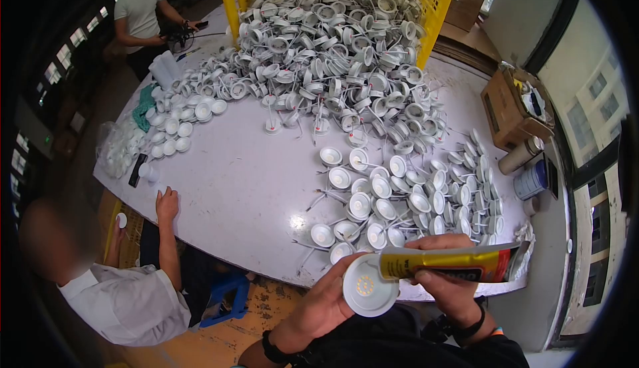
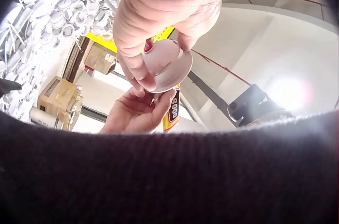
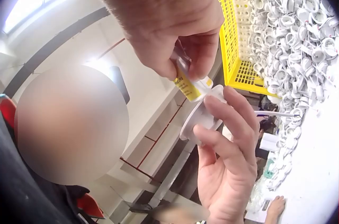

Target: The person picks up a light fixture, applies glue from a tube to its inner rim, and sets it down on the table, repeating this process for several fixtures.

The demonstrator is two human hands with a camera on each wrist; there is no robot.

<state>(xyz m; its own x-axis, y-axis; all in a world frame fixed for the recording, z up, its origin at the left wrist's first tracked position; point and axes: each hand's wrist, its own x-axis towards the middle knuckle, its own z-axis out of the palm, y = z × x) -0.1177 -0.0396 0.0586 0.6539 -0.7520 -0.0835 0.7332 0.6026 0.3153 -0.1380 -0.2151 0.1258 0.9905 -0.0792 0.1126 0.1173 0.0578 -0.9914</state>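
Note:
Between thumb and fingers my left hand holds a round white LED downlight, its face with small yellow LEDs turned up in the head view. A red-tipped piece shows at the lamp's back in the left wrist view. My right hand grips a yellow and black glue tube, tilted so its front end overlaps the lamp's rim. In the right wrist view the tube's white and yellow end meets the lamp's edge. The nozzle tip is hidden.
Many finished-looking lamps lie face up on the white table just beyond my hands. A large heap of white housings spills from a yellow crate. A cardboard box and a can stand at right. One person sits at left; another stands behind.

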